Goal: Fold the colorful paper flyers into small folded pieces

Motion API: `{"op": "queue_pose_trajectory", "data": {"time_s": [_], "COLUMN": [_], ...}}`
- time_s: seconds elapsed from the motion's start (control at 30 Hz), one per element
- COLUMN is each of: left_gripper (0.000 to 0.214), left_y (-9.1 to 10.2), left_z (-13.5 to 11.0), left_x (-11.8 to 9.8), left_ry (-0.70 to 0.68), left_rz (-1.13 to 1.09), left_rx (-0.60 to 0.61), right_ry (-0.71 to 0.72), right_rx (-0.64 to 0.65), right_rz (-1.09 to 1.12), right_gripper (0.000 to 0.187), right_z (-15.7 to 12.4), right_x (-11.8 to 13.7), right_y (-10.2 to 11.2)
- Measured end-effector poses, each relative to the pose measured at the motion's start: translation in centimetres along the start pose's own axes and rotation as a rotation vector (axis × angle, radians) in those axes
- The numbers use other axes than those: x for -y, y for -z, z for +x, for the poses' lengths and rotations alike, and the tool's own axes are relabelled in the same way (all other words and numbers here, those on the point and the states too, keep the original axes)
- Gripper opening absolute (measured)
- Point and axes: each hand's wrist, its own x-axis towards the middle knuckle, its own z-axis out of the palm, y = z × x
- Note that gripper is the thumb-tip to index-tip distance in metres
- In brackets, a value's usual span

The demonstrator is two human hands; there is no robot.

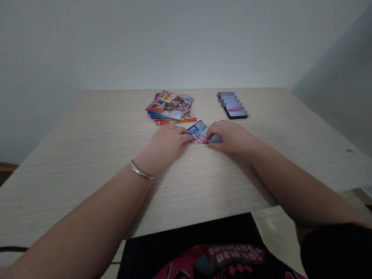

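Observation:
A small folded paper leaflet [198, 132], printed in blue, red and white with a QR code, lies flat on the table in the middle of the view. My left hand [170, 143] comes in from the left, its fingertips on the leaflet's left end. My right hand [229, 137] holds the right end between its fingers, and a grey-blue bit of the paper shows under them. The leaflet's lower part is hidden by the fingers. A silver bangle [142, 170] circles my left wrist.
A loose stack of colourful leaflets [171, 108] lies on the pale wood-grain table [101, 155] beyond my hands. To its right is a smartphone [234, 106] with a lit, blurred screen. Grey walls stand behind the table. My dark printed top shows below its near edge.

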Motion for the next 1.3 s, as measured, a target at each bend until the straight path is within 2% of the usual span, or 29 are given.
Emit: {"op": "queue_pose_trajectory", "data": {"time_s": [0.17,0.3,0.4,0.5,0.7,0.9,1.1,1.3], "left_gripper": [0.024,0.024,0.025,0.025,0.027,0.026,0.025,0.025], "left_y": [1.0,1.3,1.3,1.4,1.6,2.1,3.2,3.6], "left_z": [0.1,0.1,0.1,0.1,0.1,-0.3,-0.4,-0.5], "left_x": [-0.9,-1.2,-1.5,-2.0,-2.4,-1.9,-1.4,-0.7], "left_ry": [0.03,0.114,0.141,0.118,0.103,0.086,0.148,0.173], "left_rz": [0.135,0.111,0.049,0.005,0.026,0.058,0.09,0.125], "left_rx": [-0.022,-0.029,-0.116,-0.233,-0.346,-0.358,-0.308,-0.286], "right_ry": [0.001,-0.084,-0.162,-0.181,-0.175,-0.147,-0.208,-0.286], "right_rx": [-0.047,-0.119,-0.229,-0.311,-0.37,-0.365,-0.385,-0.351], "right_rz": [-0.049,-0.037,0.034,0.105,0.139,0.105,0.118,0.012], "right_gripper": [0.018,0.018,0.015,0.011,0.008,0.008,0.009,0.009], "right_z": [0.6,0.6,0.5,0.5,0.8,0.4,-0.6,-1.0], "right_x": [1.6,2.3,2.7,3.4,4.4,3.3,0.9,-0.7], "right_y": [-0.5,-0.8,-0.8,-0.7,-0.7,-0.5,0.6,1.3]}}
